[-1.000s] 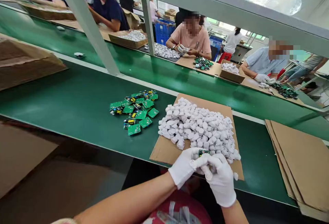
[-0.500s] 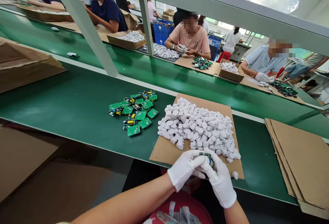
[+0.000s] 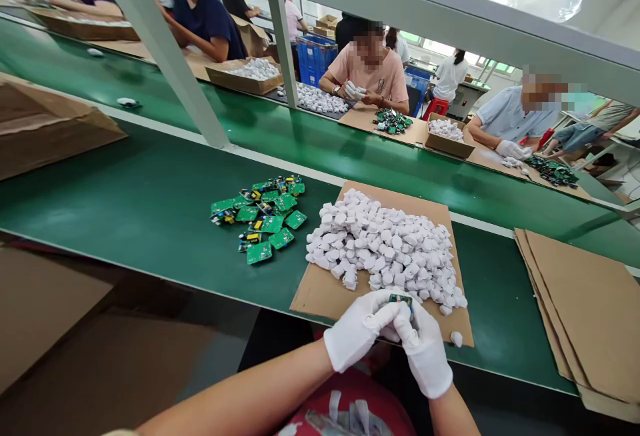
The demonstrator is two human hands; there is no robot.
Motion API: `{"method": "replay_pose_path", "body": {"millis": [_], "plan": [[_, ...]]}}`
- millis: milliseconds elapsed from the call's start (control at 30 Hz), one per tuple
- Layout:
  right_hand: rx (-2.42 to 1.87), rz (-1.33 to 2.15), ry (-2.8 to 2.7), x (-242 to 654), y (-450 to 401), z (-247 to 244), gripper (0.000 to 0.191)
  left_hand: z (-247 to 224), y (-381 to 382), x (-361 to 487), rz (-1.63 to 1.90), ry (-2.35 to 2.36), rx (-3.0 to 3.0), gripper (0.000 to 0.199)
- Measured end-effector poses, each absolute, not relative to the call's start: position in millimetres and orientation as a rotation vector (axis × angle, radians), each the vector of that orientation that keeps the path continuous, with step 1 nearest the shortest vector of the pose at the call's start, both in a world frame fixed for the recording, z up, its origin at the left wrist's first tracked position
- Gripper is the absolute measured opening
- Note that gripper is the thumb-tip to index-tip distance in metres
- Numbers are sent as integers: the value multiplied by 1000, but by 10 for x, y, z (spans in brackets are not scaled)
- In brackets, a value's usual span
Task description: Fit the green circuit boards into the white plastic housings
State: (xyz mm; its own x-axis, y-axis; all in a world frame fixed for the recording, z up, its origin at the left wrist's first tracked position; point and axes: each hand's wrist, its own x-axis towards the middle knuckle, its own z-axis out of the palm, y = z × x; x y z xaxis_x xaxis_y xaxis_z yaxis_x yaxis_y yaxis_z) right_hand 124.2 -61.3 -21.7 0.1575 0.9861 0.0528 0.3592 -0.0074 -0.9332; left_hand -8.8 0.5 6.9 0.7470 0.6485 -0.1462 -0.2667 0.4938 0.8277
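Note:
White gloves cover my left hand [image 3: 359,325] and my right hand [image 3: 421,341], which meet at the table's front edge. Between their closed fingers is a green circuit board [image 3: 401,300], gripped by both; the fingers hide most of it. Just beyond my hands, a large heap of small white pieces [image 3: 385,243] lies on a flat cardboard sheet [image 3: 313,293]. One loose white piece [image 3: 456,339] rests by the sheet's near right corner. Left of the heap, several green circuit boards [image 3: 270,224] with yellow and black components lie on the green table.
Stacked cardboard sheets [image 3: 585,316] lie at the right, and a cardboard box [image 3: 50,126] stands at the left. Behind the table runs a green conveyor belt [image 3: 280,136] carrying a few white items. Metal posts [image 3: 165,56] rise over it. Co-workers sit along the far side.
My hands have closed in slightly around the circuit board, and my right wrist has shifted a little left. The white items on the belt have moved left.

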Motion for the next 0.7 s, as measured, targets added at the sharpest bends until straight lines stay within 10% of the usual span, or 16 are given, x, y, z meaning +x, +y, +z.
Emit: {"method": "replay_pose_path", "body": {"millis": [700], "plan": [[-1439, 941, -1344, 1231, -581, -163, 39, -48, 37, -136, 455, 489, 892, 47]]}}
